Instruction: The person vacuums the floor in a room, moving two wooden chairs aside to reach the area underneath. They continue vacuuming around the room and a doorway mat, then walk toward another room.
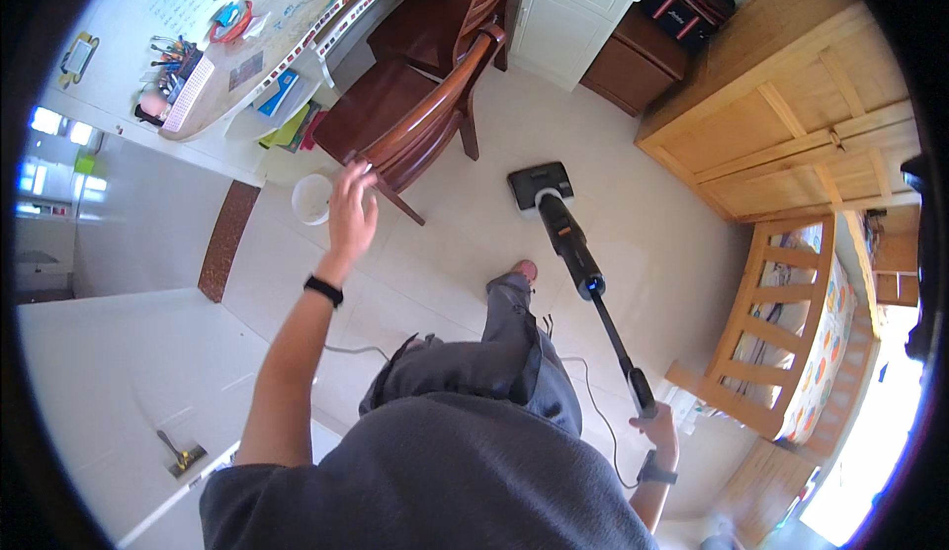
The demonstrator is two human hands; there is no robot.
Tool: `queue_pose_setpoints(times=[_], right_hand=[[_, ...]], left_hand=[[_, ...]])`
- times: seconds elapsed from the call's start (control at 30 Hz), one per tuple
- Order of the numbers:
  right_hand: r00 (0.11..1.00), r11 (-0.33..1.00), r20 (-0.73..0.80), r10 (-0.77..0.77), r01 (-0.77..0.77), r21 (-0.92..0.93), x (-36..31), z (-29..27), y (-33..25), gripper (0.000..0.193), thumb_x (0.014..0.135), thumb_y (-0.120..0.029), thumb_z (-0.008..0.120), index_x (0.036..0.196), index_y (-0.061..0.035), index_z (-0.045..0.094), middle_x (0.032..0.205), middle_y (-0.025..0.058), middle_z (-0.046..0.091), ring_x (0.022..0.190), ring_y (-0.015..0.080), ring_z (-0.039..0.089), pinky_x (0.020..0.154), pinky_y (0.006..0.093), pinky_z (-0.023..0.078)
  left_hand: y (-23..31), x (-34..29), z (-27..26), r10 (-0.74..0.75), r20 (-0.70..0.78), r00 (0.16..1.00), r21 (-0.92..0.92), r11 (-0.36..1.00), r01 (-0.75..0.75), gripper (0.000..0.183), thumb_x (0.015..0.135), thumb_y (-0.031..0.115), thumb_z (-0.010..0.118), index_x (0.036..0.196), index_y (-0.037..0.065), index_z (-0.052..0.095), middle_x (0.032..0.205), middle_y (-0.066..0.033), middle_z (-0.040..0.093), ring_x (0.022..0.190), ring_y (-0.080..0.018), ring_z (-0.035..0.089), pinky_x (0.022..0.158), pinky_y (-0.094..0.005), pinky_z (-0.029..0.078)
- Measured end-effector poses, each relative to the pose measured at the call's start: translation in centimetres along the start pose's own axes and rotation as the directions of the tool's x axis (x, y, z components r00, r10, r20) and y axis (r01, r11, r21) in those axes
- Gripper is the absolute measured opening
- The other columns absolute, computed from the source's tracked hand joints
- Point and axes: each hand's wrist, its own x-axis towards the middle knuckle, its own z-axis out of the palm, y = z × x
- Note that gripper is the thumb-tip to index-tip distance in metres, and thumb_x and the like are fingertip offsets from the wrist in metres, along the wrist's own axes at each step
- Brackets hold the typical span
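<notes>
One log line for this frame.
left hand: open, at chair back | right hand: holds vacuum handle | vacuum head on floor

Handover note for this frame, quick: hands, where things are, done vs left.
Left hand: open, raised, fingertips at the top rail of the nearer dark red-brown wooden chair; no grip visible.
Right hand: closed on the handle of the black upright stick floor cleaner.
Cleaner head sits flat on the pale tiled floor, right of the chair, in front of the person's foot.
Small white bucket stands on the floor left of the chair.
Done: cleaner in hand and on the floor.
Left: chair stands by the desk, not gripped.
</notes>
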Motion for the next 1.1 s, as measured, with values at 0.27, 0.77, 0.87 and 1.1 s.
queue_pose_setpoints(times=[0.27,0.77,0.87,1.1], right_hand=[[0.968,0.387,0.251,0.004,-0.233,0.892,-15.7,12.9,-13.6,0.016,0.075,-0.006,0.067,0.074,-0.0067,0.051,0.058,0.0035,0.048,0.047,0.0136,0.044,0.052,0.0296,0.042],[0.968,0.041,0.244,-0.059,-0.241,0.97,8.4,22.9,-33.9,0.022,0.083,-0.012,0.061,0.066,-0.0107,0.046,0.057,0.0004,0.048,0.054,0.0152,0.049,0.068,0.0337,0.047],[0.986,0.065,0.149,0.068,-0.153,0.986,15.7,27.1,-31.7,0.022,0.079,-0.01,0.06,0.064,-0.0119,0.044,0.056,-0.0003,0.046,0.051,0.0157,0.047,0.059,0.0318,0.045],[0.957,0.06,0.0,0.289,-0.018,0.998,21.3,23.8,-23.5,0.023,0.077,-0.012,0.062,0.063,-0.0131,0.044,0.052,-0.0007,0.044,0.047,0.0142,0.045,0.048,0.0273,0.041]], left_hand=[[5.3,-8.8,-19.0,-0.11,0.489,0.865,-0.748,0.458,0.481,0.009,0.088,0.011,0.055,0.089,0.002,0.058,0.085,-0.0071,0.061,0.081,-0.0166,0.06,0.072,-0.0288,0.046],[7.4,0.8,-39.8,0.507,-0.138,0.851,-0.978,0.069,-0.199,0.028,0.091,0.018,0.04,0.1,-0.004,0.057,0.095,-0.0105,0.055,0.069,-0.0217,0.05,0.067,-0.0324,0.043],[4.1,3.2,-40.3,0.394,-0.108,0.913,-0.977,0.129,-0.171,0.026,0.091,0.012,0.04,0.096,-0.005,0.059,0.095,-0.0126,0.057,0.068,-0.0207,0.051,0.067,-0.0318,0.044],[-4.9,8.8,-38.7,0.252,-0.278,0.927,-0.933,0.16,-0.323,0.025,0.093,0.01,0.044,0.099,-0.007,0.061,0.099,-0.0163,0.062,0.07,-0.0215,0.055,0.068,-0.0334,0.047]])
